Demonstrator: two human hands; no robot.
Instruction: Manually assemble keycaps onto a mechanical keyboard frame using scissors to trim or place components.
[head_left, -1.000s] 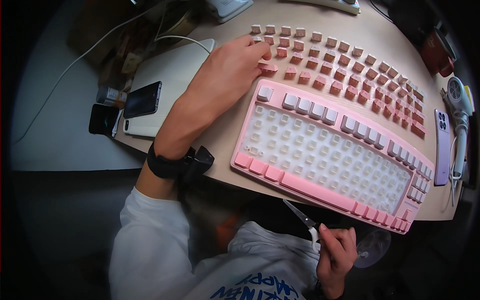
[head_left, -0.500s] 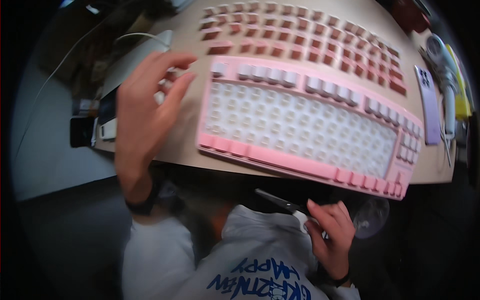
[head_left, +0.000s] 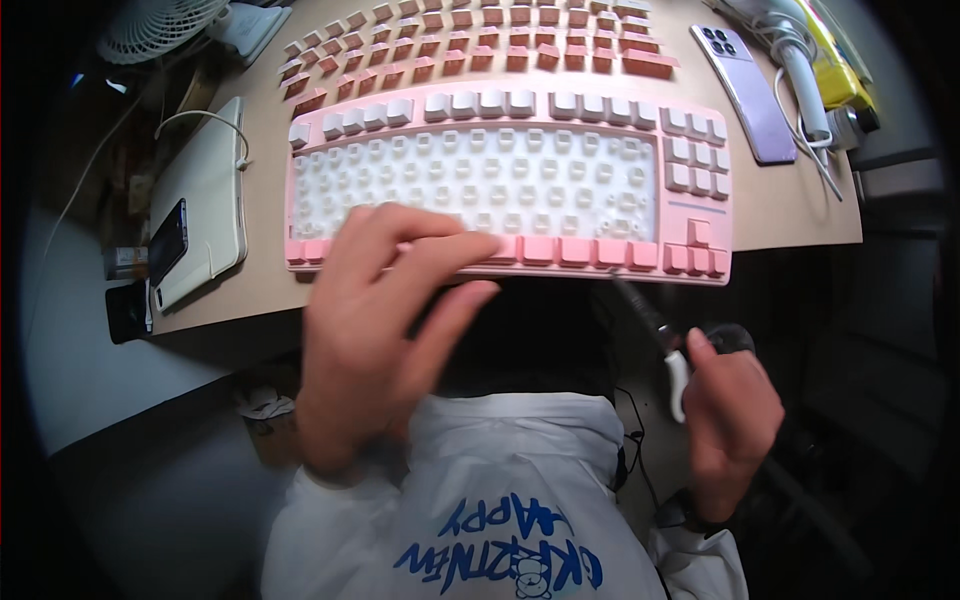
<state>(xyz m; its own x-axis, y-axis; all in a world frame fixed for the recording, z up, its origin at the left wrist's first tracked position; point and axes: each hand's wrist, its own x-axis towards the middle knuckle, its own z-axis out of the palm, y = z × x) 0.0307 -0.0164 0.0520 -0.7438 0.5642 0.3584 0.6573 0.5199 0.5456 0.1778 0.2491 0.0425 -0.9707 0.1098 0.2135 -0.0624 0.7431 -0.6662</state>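
A pink keyboard [head_left: 540, 172] lies near the table's front edge, its middle bare of keycaps and showing white switches. White keycaps line its top and pink ones its bottom row. My left hand [head_left: 370, 310] reaches over the lower left of the board, thumb and forefinger apart, fingertips by the pink bottom row. It covers part of that row; no object shows between the fingers. Off the table edge at the right, my right hand [head_left: 735, 405] grips what looks like a pair of scissors [head_left: 655, 325] with white handle and dark blades, tips just below the keyboard's edge.
Rows of loose pink-brown keycaps [head_left: 485, 58] stand behind the keyboard. To the right lie a lilac phone [head_left: 748, 100] and a pale rod-shaped device [head_left: 810, 90] with a cord. A white fan [head_left: 160, 28] and a pale flat case [head_left: 215, 190] are at the left.
My view has swung, so the keyboard appears farther left and more level. My left hand has gone from beside the keyboard to over its bottom row. The scissors' tips now point up toward the board.
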